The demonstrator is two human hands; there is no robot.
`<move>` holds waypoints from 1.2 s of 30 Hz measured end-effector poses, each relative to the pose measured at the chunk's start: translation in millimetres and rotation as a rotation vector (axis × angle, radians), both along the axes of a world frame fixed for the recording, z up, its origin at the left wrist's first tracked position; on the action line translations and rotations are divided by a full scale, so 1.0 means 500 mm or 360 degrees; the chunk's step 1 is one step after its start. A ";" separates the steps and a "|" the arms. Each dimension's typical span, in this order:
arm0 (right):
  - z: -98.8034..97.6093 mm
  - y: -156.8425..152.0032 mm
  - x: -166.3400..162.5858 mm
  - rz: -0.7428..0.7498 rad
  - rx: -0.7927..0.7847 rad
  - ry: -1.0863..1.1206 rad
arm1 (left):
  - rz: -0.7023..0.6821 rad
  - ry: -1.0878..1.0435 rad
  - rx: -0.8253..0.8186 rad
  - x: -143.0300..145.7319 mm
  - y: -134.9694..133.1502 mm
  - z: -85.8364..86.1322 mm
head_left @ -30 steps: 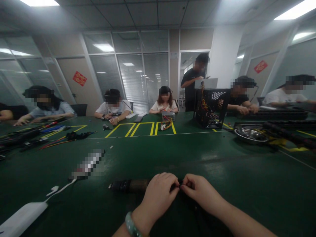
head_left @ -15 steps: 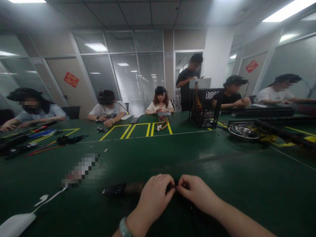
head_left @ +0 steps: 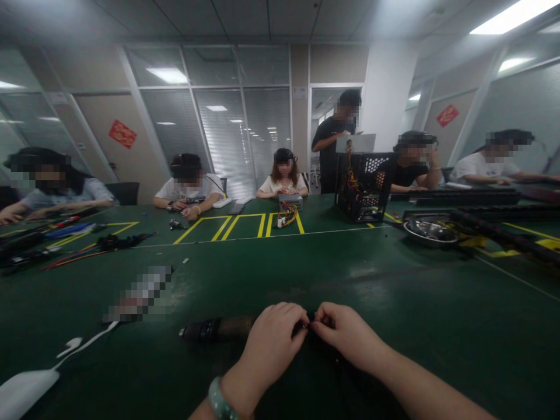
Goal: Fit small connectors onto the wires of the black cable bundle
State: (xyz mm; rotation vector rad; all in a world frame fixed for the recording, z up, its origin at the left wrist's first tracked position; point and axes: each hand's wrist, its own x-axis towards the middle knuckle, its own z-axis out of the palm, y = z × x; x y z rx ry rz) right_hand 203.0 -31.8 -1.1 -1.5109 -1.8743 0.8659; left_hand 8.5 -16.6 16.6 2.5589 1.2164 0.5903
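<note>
On the green table in front of me lies a dark, cylindrical tool [head_left: 234, 329], much like an electric screwdriver, with a black ringed collar and a small metal tip at its left end. My left hand [head_left: 277, 341] lies over the tool's right part, hiding it, with thumb and fingers pinched together. Close to its fingertips, my right hand [head_left: 343, 332] is closed in a pinch as well. Something small and dark sits between the two sets of fingertips; I cannot make out what. A green bangle [head_left: 221, 399] circles my left wrist.
To the left lie a blurred-out phone-like object [head_left: 137, 294] with a white cable and a white case [head_left: 28, 394]. Farther off are cable bundles [head_left: 114, 242], an open black computer case [head_left: 365, 186], a metal bowl [head_left: 431, 232] and a power supply [head_left: 290, 202]. Several people sit around; one stands.
The view has shifted slightly, so the table appears a little higher. My hands keep their pinched pose by the tool. A seated person at right has raised a hand towards the head.
</note>
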 end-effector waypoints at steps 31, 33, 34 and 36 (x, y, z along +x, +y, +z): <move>-0.017 0.011 0.004 -0.0059 0.0038 0.0081 | 0.0018 -0.0005 0.0022 0.003 0.005 -0.006; -0.018 0.014 0.006 -0.0045 0.0045 0.0085 | -0.0001 -0.0026 0.0065 0.002 0.005 -0.007; -0.017 0.014 0.006 -0.0032 0.0047 0.0085 | -0.0007 -0.0036 0.0094 0.002 0.005 -0.006; -0.014 0.013 0.006 -0.0009 0.0049 0.0082 | -0.0012 -0.0042 0.0148 0.001 0.004 -0.005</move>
